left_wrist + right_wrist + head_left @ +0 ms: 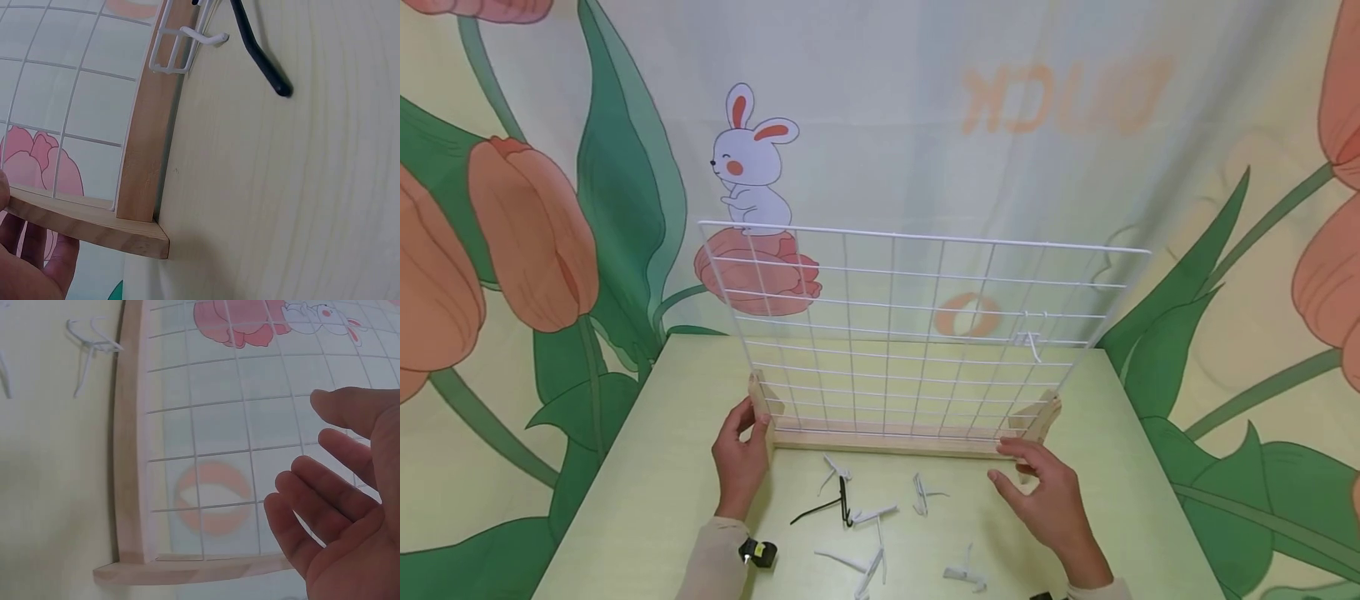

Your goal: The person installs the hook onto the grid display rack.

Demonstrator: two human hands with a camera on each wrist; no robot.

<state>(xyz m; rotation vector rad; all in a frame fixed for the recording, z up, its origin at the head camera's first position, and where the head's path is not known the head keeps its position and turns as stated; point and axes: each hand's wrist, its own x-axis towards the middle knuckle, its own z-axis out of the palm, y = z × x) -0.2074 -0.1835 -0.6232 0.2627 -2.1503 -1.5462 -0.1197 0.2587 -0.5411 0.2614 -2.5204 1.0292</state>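
A white wire grid (pixel 889 333) stands upright in a pale wooden base (pixel 880 442) with a wooden end piece on each side. My left hand (pixel 741 462) grips the left end piece (pixel 762 396), the thumb on one face and fingers behind, as the left wrist view also shows. My right hand (pixel 1045 496) is beside the right end piece (pixel 1043 412), thumb and fingers spread apart with nothing between them. High on the right of the grid hangs one white hook (pixel 1028 338). In front of the base lie a black hook (pixel 844 504) and several white hooks (pixel 871 571).
All of this stands on a pale wood-grain table (pixel 647 467). Close behind it hangs a curtain (pixel 880 125) printed with tulips and a rabbit. A small black device (pixel 758 552) is on my left wrist.
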